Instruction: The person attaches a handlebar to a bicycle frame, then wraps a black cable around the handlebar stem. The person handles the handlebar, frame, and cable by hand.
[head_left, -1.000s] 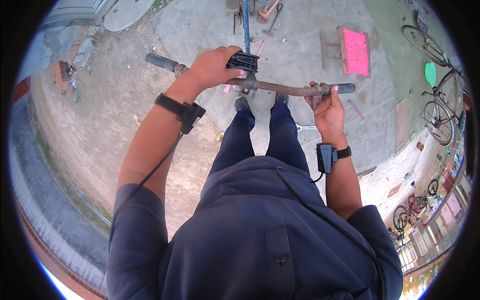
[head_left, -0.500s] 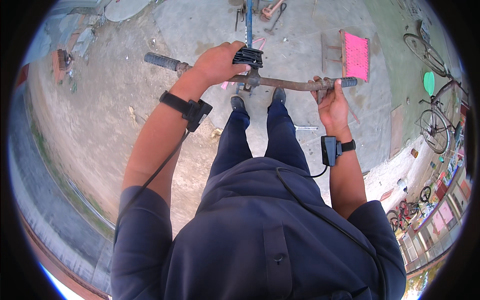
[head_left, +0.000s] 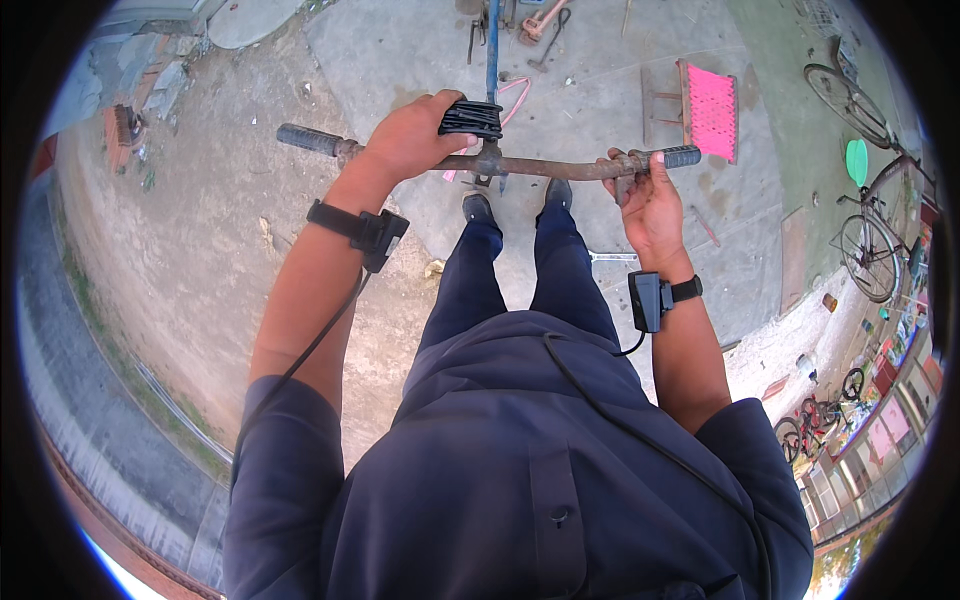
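A rusty bicycle handlebar (head_left: 545, 168) with dark ribbed grips at both ends spans the space before me. My left hand (head_left: 408, 137) wraps round a black ridged bundle (head_left: 471, 119), like a coil of cord, just above the bar's middle clamp (head_left: 487, 160). That wrist lies over the left part of the bar. Close to the right grip (head_left: 681, 156), the fingers of my right hand (head_left: 645, 190) close round the bar from below, thumb up. A blue tube (head_left: 493, 60) runs away behind the bundle.
A low stool with a pink woven seat (head_left: 712, 115) stands at right. Red and dark tools (head_left: 540, 22) lie on the concrete ahead. A wrench (head_left: 612, 257) lies beside my right leg. Bicycles (head_left: 868, 250) line the far right, bricks (head_left: 118, 135) the far left.
The handlebar, the black bundle and both my hands have shifted a little to the left. My grip looks the same on both sides.
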